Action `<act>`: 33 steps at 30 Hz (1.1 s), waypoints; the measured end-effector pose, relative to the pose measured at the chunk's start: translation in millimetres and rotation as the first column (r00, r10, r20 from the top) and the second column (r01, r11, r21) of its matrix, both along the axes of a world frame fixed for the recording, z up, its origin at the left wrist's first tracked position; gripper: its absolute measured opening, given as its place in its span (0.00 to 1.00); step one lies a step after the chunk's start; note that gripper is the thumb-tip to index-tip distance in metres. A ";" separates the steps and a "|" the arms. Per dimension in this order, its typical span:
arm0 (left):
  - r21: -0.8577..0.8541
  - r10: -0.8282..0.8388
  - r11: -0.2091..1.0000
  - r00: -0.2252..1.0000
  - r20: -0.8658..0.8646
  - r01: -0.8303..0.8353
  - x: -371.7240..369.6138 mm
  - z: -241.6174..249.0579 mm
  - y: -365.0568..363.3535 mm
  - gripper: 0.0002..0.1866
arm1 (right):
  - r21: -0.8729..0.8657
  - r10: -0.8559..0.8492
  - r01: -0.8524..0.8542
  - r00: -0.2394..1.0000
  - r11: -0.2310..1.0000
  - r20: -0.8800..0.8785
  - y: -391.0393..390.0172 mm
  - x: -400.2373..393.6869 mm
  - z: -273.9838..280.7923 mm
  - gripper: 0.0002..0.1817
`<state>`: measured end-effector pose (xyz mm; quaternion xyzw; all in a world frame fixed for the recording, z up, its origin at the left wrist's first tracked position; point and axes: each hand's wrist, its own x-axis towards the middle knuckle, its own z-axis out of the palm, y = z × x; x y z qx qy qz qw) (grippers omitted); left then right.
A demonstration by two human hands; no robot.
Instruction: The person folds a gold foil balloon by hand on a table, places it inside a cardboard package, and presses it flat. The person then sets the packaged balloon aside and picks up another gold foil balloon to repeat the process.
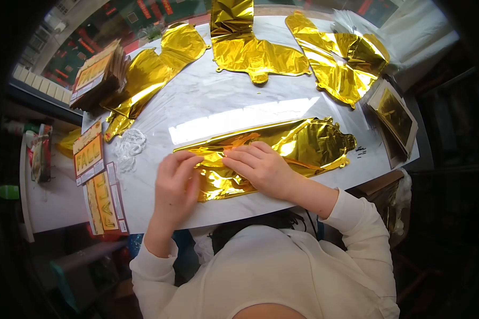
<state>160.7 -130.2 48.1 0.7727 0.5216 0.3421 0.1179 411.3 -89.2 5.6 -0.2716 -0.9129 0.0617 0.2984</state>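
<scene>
The left hand [175,183] and right hand [263,167] touch a long, folded, shiny gold foil piece [316,142] on the white marbled bench [197,90]. Three crinkled gold foil shapes [261,56] lie beyond it, with tangled white strands [130,146] at left.

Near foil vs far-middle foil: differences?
Shape: the near foil is a long strip; the far-middle foil forms an L.
Contact: the near foil has the left hand and right hand at it; the far-middle foil has neither.
Position: the near foil lies closer to the person than the far-middle foil.
Shared: both are shiny gold.
</scene>
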 end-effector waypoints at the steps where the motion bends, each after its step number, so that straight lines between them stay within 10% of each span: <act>1: -0.018 -0.015 1.000 1.000 -0.024 0.014 9.1 3.6 -3.0 0.20 | 0.005 0.010 -0.010 1.000 1.000 0.001 0.3 0.0 -0.5 0.21; 33: -0.044 -0.191 0.982 0.944 -0.270 0.186 29.5 -13.2 -9.6 0.26 | -0.007 -0.211 0.212 0.977 0.977 0.033 -27.9 60.6 9.7 0.21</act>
